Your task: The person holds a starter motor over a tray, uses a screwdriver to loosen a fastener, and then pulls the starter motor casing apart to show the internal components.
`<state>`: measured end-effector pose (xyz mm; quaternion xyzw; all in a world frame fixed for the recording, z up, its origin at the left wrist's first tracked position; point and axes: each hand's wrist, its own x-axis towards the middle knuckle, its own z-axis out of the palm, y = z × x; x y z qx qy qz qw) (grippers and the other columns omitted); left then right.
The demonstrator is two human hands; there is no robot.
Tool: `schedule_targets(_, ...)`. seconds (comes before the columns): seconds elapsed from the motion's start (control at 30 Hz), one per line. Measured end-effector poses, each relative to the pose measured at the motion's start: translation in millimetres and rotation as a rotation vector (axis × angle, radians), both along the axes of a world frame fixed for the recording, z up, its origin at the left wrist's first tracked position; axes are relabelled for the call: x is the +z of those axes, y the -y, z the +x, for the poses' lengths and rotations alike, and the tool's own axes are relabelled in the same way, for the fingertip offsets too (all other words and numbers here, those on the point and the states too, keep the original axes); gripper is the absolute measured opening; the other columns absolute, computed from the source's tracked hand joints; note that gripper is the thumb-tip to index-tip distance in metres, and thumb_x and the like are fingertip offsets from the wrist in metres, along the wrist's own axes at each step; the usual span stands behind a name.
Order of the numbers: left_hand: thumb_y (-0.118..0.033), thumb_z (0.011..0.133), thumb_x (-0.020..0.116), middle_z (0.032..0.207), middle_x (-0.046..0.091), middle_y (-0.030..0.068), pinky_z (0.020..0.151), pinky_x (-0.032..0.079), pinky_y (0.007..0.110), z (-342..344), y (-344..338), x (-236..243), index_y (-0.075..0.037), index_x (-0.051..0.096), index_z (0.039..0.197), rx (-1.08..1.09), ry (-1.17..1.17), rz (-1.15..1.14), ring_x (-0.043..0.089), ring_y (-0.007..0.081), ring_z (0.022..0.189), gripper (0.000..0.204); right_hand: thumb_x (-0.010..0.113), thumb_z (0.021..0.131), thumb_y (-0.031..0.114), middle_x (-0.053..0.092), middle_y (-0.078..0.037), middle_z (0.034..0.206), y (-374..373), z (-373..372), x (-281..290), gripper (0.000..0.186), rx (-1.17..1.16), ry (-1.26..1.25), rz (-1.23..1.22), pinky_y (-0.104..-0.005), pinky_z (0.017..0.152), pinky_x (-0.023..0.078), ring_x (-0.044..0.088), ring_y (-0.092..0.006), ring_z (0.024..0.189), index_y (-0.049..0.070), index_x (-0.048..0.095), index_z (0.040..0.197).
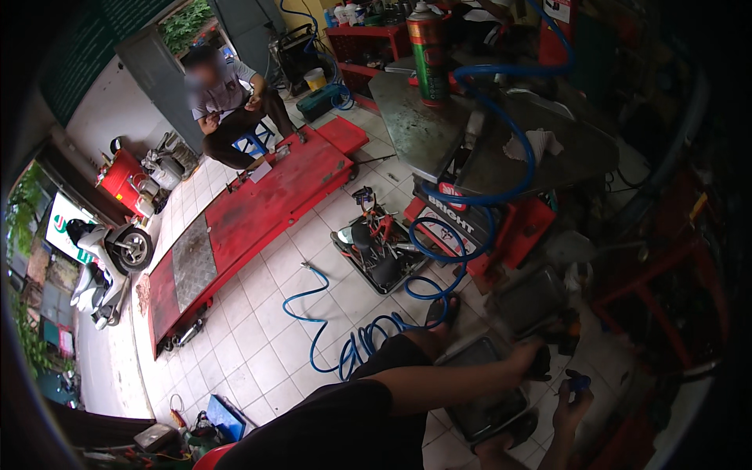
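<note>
My left forearm reaches across a grey tray (pixel 482 407) on the floor at the lower right, and my left hand (pixel 523 362) is closed at a dark object that I cannot make out in the shadow. Below and right of it, my right hand (pixel 570 409) grips a small blue object (pixel 580 382). A second grey tray (pixel 526 294) lies just beyond, beside a dark item with yellow parts (pixel 565 329).
A blue coiled hose (pixel 312 321) crosses the tiles left of me, near a tray of parts (pixel 376 262). A person (pixel 231 106) sits by a red lift (pixel 266 204). A metal bench (pixel 419 137) with a spray can, red stands and a scooter (pixel 110 258) surround the area.
</note>
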<state>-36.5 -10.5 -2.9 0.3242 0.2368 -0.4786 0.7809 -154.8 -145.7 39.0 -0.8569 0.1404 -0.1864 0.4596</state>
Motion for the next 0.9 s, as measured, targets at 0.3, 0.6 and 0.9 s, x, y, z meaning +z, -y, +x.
schedule_targets(0.3, -0.039, 0.09, 0.051, 0.09, 0.056, 0.0075, 0.075, 0.055, 0.044, 1, 17, 18, -0.009, 0.055, 0.106, -0.041, 0.021, 0.005, 0.058, 0.022, 0.083, 0.034, 0.067, 0.073, 0.003, 0.06, -0.007, 0.073, 5, -8, 26, 0.017, -0.079, -0.015, -0.1, -0.0275, 0.061, 0.044, 0.052, -0.013, 0.062, -0.001, 0.062, 0.088)
schedule_targets(0.6, -0.028, 0.084, 0.047, 0.132, 0.049, 0.0172, 0.088, 0.047, 0.048, 23, -23, 61, 0.0, 0.042, 0.134, -0.146, 0.173, -0.661, 0.049, 0.0359, 0.12, 0.058, 0.068, 0.063, 0.004, 0.065, -0.014, 0.084, 16, 3, 14, 0.029, 0.064, 0.016, -0.146, -0.0358, 0.065, 0.051, 0.065, -0.0311, 0.077, 0.003, 0.063, 0.092)
schedule_targets(0.9, -0.021, 0.087, 0.047, 0.139, 0.042, 0.0137, 0.088, 0.048, 0.049, 19, -13, 46, -0.002, 0.031, 0.142, -0.28, 0.544, -0.394, 0.044, 0.0373, 0.124, 0.06, 0.079, 0.065, 0.008, 0.06, -0.007, 0.078, 0, -7, 16, 0.044, -0.071, 0.21, 0.009, -0.0267, 0.057, 0.043, 0.055, -0.0161, 0.064, 0.0, 0.06, 0.103)
